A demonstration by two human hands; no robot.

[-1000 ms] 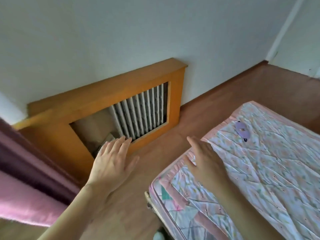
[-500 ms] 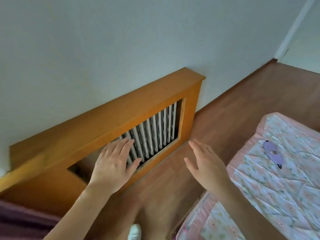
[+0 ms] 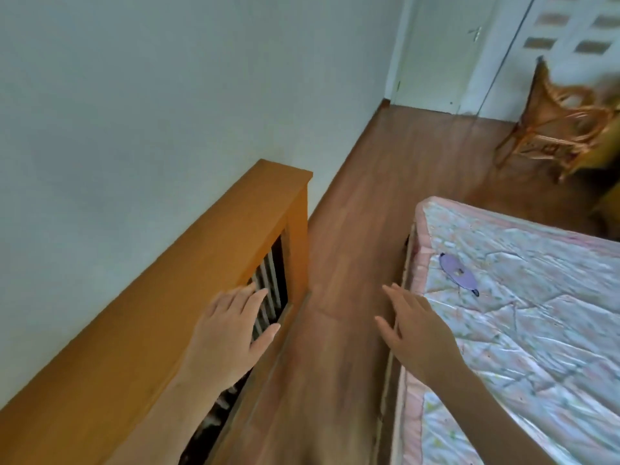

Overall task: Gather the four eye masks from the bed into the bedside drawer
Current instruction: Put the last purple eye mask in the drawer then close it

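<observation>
One purple eye mask [image 3: 458,274] lies flat near the left edge of the bed [image 3: 543,297], which has a pale floral quilt with a pink border. My right hand [image 3: 416,333] hovers open over the bed's left edge, a short way below and left of the mask, holding nothing. My left hand [image 3: 231,330] is open with fingers spread, in front of the wooden radiator cover. No other eye mask and no bedside drawer are in view.
An orange wooden radiator cover [image 3: 188,280] with white slats runs along the white wall at left. A strip of brown wooden floor [image 3: 349,263] separates it from the bed. A wicker chair [image 3: 557,129] stands at the far right near white doors [image 3: 436,52].
The view has swung up and to the right, bringing the far doors and the wicker chair into sight. Both hands stay open and empty; the right hand is now nearer the mask.
</observation>
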